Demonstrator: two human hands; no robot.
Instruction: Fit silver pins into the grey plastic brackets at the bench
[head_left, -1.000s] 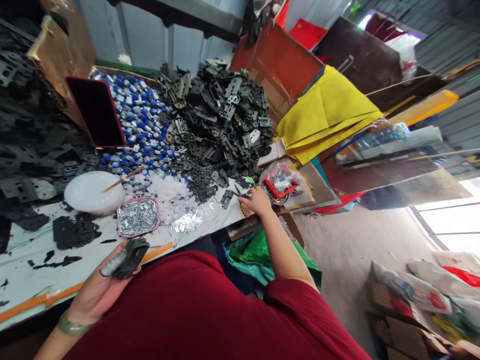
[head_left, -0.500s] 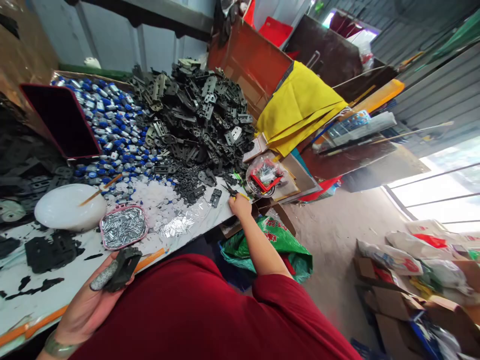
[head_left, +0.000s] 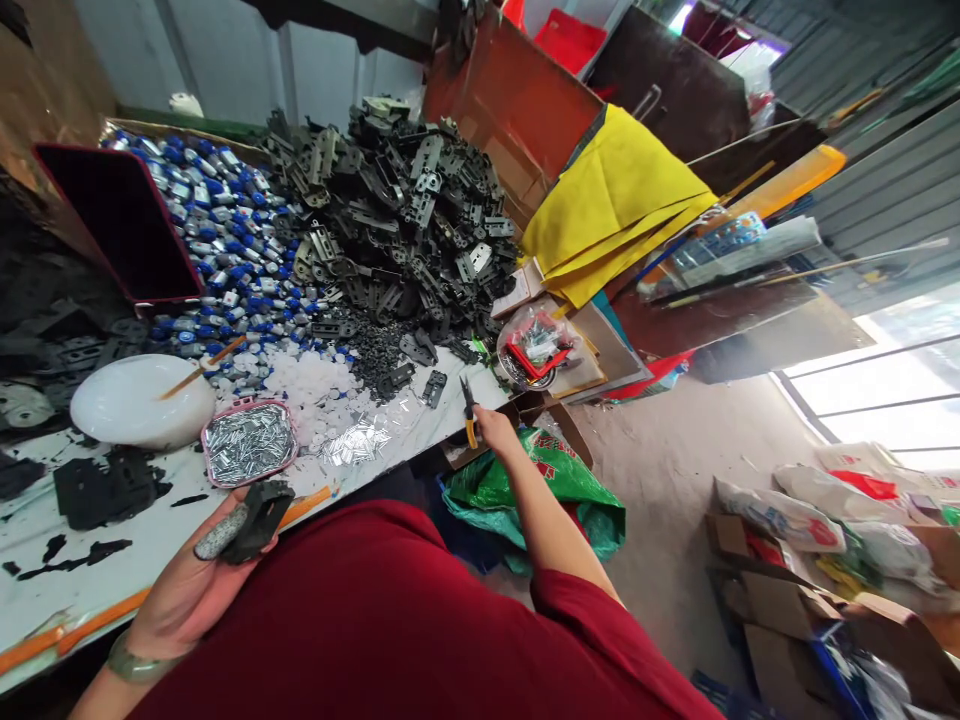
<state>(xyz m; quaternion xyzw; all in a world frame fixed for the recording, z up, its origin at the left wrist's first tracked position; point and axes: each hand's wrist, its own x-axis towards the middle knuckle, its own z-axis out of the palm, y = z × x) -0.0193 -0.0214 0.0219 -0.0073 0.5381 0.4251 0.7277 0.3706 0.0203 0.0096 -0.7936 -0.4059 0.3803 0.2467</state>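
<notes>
At the far left, a dim heap of dark plastic parts (head_left: 56,325) runs out of the frame, its pieces hard to make out. A black-screened tablet with a dark red rim (head_left: 120,225) hides some of the small blue-and-silver cylinders (head_left: 236,225). The left hand (head_left: 180,605), its forearm cut off by the lower edge, has its fingers clamped on a hollow black plastic casing (head_left: 259,525); some fingertips are hidden, and whether the grey speckled oval piece (head_left: 221,532) beside it covers the thumb, I cannot tell. At the edge of the white table (head_left: 165,540), the right hand (head_left: 496,430) is closed on a dark-bladed tool with orange-yellow handles (head_left: 470,410); whether scissors or pliers is unclear. Its forearm partly covers a shiny green plastic bag (head_left: 551,468).
</notes>
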